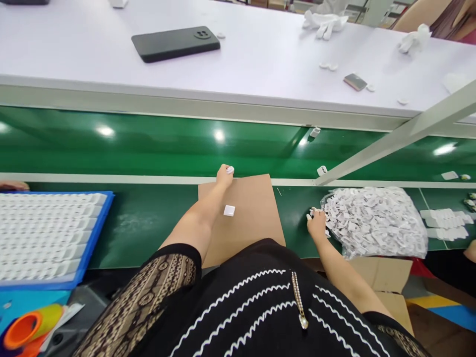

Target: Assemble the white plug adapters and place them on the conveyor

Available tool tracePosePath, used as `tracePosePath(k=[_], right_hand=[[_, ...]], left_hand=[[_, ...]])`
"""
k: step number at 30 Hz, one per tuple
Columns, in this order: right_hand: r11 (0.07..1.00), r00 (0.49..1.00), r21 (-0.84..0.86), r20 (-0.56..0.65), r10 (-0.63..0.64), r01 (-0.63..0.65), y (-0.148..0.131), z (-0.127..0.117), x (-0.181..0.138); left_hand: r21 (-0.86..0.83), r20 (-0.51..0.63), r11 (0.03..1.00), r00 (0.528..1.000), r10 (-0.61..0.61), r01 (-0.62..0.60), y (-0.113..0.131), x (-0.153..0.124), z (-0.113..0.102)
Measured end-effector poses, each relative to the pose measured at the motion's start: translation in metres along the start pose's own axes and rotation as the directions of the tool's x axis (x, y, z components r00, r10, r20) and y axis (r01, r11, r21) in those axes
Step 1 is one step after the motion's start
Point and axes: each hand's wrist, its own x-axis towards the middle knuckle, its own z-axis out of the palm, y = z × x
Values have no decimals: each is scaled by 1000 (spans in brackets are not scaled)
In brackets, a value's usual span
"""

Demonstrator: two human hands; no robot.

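Gripping white piece [230, 170]: left hand [224, 175] | right hand [317, 224]: grip unclear, beside bagged parts [375, 220] | any lettering illegible

Your left fingers [224, 169] cover part of the white piece [230, 170] they hold, and its detail is too small to read. You can't tell what your right fingers [316, 218] grip; just right of them, lower parts in the bag [419, 249] are buried under upper ones. Far left of your left fingers, the picture's edge cuts off the tray [91, 240] and another person's hand [14, 186]. Below those fingers, your top [260, 277] hides part of the cardboard [253, 218].
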Motion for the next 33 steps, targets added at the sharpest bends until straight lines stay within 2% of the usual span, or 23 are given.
tracePosePath(k=[4, 6, 8, 10, 13, 15, 17, 20, 23, 25, 29, 31, 33], right_hand=[[993, 999, 114, -3, 37, -37, 4, -4, -4], [974, 996, 206, -6, 92, -89, 2, -4, -6], [935, 987, 318, 22, 158, -157, -6, -2, -12], [871, 973, 435, 119, 197, -229, -19, 4, -22], [755, 931, 570, 334, 145, -323, -49, 14, -43], [698, 893, 617, 444, 73, -364, -74, 19, -57], [643, 852, 655, 524, -8, -397, -102, 20, -67], [530, 789, 727, 593, -163, -436, -140, 10, -76], [470, 766, 768, 590, -257, -434, -168, -11, -84], [453, 747, 770, 602, -282, -450, -180, -27, -91], [396, 668, 751, 656, -352, -528, -190, -52, -109], [385, 670, 761, 645, -368, -522, -191, -60, -115], [393, 694, 780, 618, -369, -486, -191, -64, -120]], left_hand=[[35, -25, 999, 1000, 1, 0, -9, 3, -9], [63, -97, 997, 995, 39, -33, -17, -14, -20], [107, -193, 993, 978, 78, -58, -29, -45, -31], [150, -228, 989, 972, 52, -18, -42, -85, -38], [188, -152, 971, 981, -123, 151, -60, -143, -33], [191, -111, 958, 975, -195, 213, -68, -169, -21], [164, -87, 962, 975, -204, 216, -71, -182, -6], [79, -60, 982, 984, -168, 172, -68, -185, 10], [-58, -28, 993, 994, -107, 106, -59, -184, 18], [-164, 3, 984, 998, -64, 64, -50, -188, 20], [-374, 115, 927, 992, 44, 2, -28, -209, 18], [-446, 187, 895, 977, 98, -4, -16, -223, 12], [-518, 269, 855, 951, 155, 7, -5, -237, 3]])
